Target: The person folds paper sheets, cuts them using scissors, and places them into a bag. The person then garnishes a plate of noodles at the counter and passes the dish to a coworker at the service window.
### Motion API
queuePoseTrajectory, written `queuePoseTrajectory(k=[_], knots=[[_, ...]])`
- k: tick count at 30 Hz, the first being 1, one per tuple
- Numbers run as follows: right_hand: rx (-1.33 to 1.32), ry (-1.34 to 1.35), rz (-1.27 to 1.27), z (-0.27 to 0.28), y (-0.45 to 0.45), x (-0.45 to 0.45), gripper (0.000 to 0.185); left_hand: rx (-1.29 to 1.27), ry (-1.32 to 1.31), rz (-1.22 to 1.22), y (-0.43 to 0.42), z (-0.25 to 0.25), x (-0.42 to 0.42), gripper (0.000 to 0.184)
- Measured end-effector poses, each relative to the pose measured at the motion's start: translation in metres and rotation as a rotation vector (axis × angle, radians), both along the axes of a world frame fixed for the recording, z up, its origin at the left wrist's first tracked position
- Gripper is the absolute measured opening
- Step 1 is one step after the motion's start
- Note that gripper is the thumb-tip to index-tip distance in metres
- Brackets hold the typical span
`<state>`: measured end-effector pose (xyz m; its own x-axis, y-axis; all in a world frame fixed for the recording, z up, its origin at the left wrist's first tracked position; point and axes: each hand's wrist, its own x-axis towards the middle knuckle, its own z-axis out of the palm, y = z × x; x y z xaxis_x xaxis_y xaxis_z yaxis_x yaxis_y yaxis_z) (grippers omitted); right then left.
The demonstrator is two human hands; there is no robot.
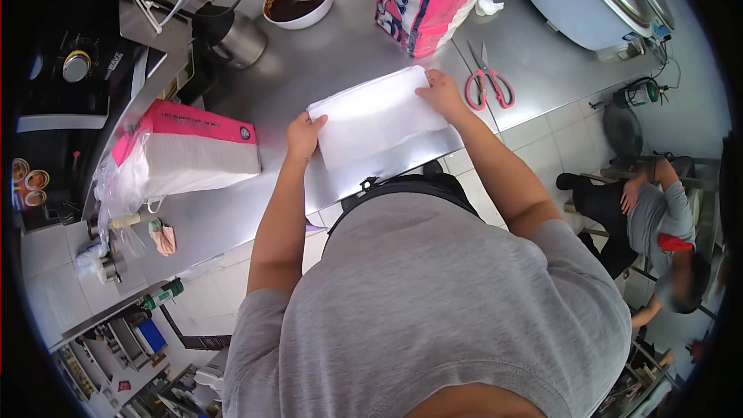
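A stack of thin white sheets (378, 118) is held over the front edge of the steel counter. My left hand (304, 136) grips its left edge, thumb on top and fingers partly hidden. At the upper right corner my right hand (441, 96) pinches the same sheets. To the left lies a pink and white pack of paper (201, 156) with its clear wrap open at one end. Behind the sheets stands a larger pink pack (426, 4). Scissors with pink handles (486, 81) lie just right of my right hand, blades pointing away.
A bowl of dark sauce (299, 0), a metal jug (238, 39) and a black appliance (73, 70) are at the back left. A white lidded cooker (580, 0) stands at the back right. Another person (650, 213) sits at the right.
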<state>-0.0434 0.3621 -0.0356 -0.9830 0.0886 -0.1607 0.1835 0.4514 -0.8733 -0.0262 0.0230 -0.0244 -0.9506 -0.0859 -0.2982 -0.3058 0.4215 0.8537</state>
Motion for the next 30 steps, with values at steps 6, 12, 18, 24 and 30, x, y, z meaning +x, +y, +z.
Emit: queuePoseTrajectory(k=[6, 12, 18, 24, 30], knots=[[0.011, 0.104, -0.099, 0.01, -0.014, 0.006, 0.047, -0.105, -0.019, 0.028, 0.002, 0.008, 0.005, 0.027], [0.052, 0.129, -0.112, 0.016, -0.018, 0.008, 0.044, -0.156, -0.04, 0.059, 0.008, 0.015, 0.001, 0.033], [0.553, 0.274, -0.187, 0.053, -0.006, 0.021, 0.046, -0.842, 0.38, -0.022, 0.041, 0.057, 0.017, 0.044], [0.914, 0.225, -0.304, 0.043, 0.068, 0.044, 0.047, -0.794, 0.517, -0.755, 0.085, 0.016, 0.035, 0.076], [0.661, 0.203, -0.267, 0.021, 0.063, 0.099, 0.041, -0.769, 0.551, -0.813, 0.072, 0.016, 0.068, 0.079]])
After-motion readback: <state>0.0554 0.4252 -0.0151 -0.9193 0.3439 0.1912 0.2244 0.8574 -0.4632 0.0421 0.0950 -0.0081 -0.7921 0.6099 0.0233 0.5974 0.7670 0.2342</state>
